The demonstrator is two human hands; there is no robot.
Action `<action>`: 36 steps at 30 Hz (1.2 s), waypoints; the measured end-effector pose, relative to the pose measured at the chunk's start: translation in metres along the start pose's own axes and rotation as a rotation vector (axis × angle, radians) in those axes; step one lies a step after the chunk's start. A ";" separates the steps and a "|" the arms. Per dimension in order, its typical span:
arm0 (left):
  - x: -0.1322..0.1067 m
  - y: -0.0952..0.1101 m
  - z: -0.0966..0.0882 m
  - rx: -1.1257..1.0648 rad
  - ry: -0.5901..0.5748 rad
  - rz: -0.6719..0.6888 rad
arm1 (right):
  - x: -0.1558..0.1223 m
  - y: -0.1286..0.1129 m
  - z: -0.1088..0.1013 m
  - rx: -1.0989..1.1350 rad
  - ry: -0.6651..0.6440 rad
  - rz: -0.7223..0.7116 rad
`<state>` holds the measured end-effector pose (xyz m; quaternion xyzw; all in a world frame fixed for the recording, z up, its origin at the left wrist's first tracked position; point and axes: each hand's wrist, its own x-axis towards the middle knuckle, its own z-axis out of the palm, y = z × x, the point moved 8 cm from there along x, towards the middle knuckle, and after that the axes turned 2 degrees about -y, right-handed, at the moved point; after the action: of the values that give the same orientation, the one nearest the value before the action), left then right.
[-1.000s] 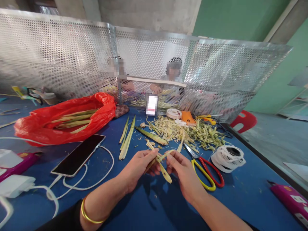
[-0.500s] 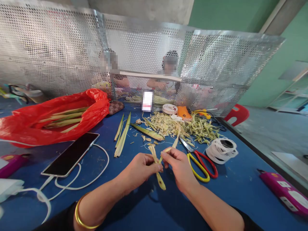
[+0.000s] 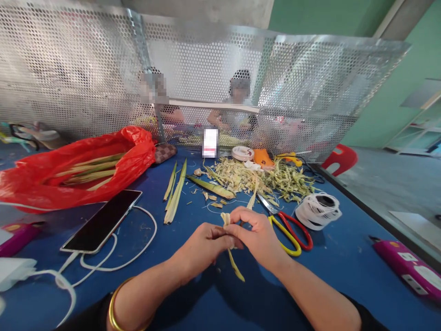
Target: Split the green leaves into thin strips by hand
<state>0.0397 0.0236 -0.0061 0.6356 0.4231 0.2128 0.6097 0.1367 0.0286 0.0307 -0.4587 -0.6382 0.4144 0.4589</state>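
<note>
Pinched between my two hands is a pale strip of leaf (image 3: 236, 266), its narrow tail hanging below the fingers and a folded end showing above them. My left hand (image 3: 213, 241) is closed on it from the left, thumb on top. My right hand (image 3: 250, 230) grips the upper part, its fingertips touching the left ones and hiding the fold. Just right of my right hand lie scissors (image 3: 287, 234) with one yellow and one red handle. Long green leaf blades (image 3: 176, 200) rest on the blue table beyond my left hand, near another broad leaf (image 3: 213, 187).
A heap of leaf scraps (image 3: 248, 177) lies ahead, with a tape roll (image 3: 242, 153) behind. White cord spool (image 3: 319, 211) and a magenta device (image 3: 406, 269) are at right. Left are a red bag (image 3: 134, 161) of leaves and a cabled phone (image 3: 103, 220). A perforated screen (image 3: 206, 59) separates two people.
My right hand has moved left and over the strip, closing against my left fingers. The strip's upper end is now folded, and its tail hangs lower and more to the right.
</note>
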 end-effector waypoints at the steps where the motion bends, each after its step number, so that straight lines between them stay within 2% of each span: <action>1: -0.001 0.001 0.000 -0.010 -0.007 0.006 | -0.001 0.002 -0.001 0.038 0.012 0.031; 3: -0.001 0.002 0.001 0.003 -0.028 0.007 | -0.003 0.004 -0.002 0.075 0.047 0.057; 9: -0.004 0.005 0.007 0.086 -0.082 0.002 | -0.008 -0.005 -0.007 -0.035 0.154 -0.064; 17: -0.003 0.005 0.016 0.043 -0.134 0.015 | -0.010 -0.007 -0.002 -0.071 0.176 -0.082; 19: -0.002 0.003 0.016 0.006 -0.119 0.010 | -0.006 -0.003 -0.002 -0.045 0.153 -0.046; 21: -0.001 0.001 0.011 -0.060 -0.052 -0.005 | -0.001 0.006 -0.005 0.010 0.130 0.029; 24: 0.000 -0.001 -0.001 -0.209 0.084 0.005 | 0.003 0.023 -0.019 0.209 0.217 0.157; 26: 0.000 -0.001 -0.006 -0.292 0.115 -0.002 | 0.003 0.033 -0.020 0.360 0.230 0.244; 29: 0.000 -0.004 -0.006 -0.360 0.091 -0.049 | 0.002 0.036 -0.002 0.475 0.045 0.323; 31: 0.000 -0.004 -0.004 -0.370 0.069 -0.061 | 0.000 0.034 0.006 0.508 -0.022 0.326; 36: -0.001 -0.003 -0.002 -0.276 0.055 -0.087 | -0.003 0.038 0.001 0.479 0.089 0.326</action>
<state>0.0370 0.0235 -0.0088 0.5208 0.4337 0.2597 0.6879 0.1440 0.0342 -0.0061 -0.4513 -0.4192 0.6011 0.5092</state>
